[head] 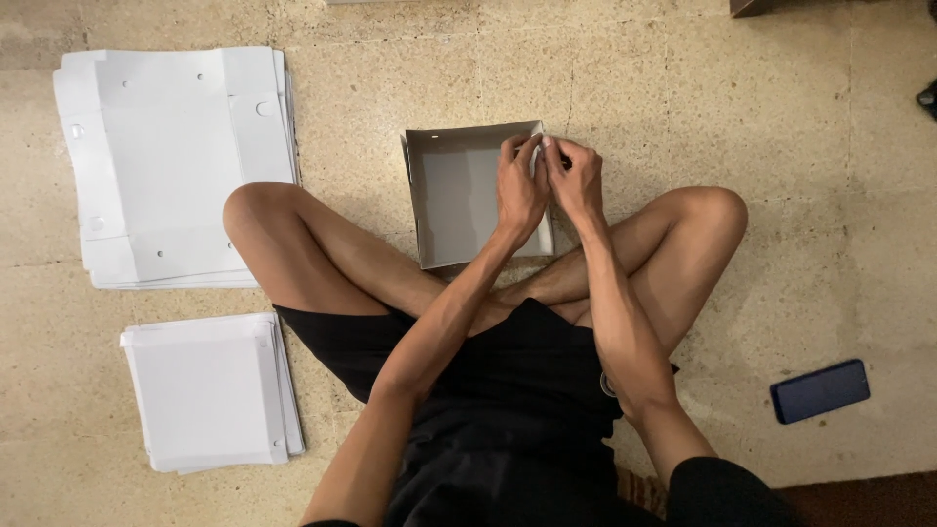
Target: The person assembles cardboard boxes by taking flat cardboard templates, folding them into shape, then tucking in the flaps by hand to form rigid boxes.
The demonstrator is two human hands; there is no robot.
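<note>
Speckled stone floor (683, 98); both hands' fingers (532, 156) pinch the grey box (459, 195) corner

A pale grey folded box (459, 195) sits on a mottled beige stone floor (742, 117) crossed by faint darker joint lines. To one side lie two stacks of plain white flat card, a larger stack (171, 166) and a smaller stack (210, 390). A dark blue phone (820, 390) contrasts with the sandy floor, as do the person's black shorts (508, 390).

Both hands (547, 185) pinching grey box (459, 195) corner, 2 flat cardboard stacks (166, 166), blue phone (820, 390) on floor
</note>
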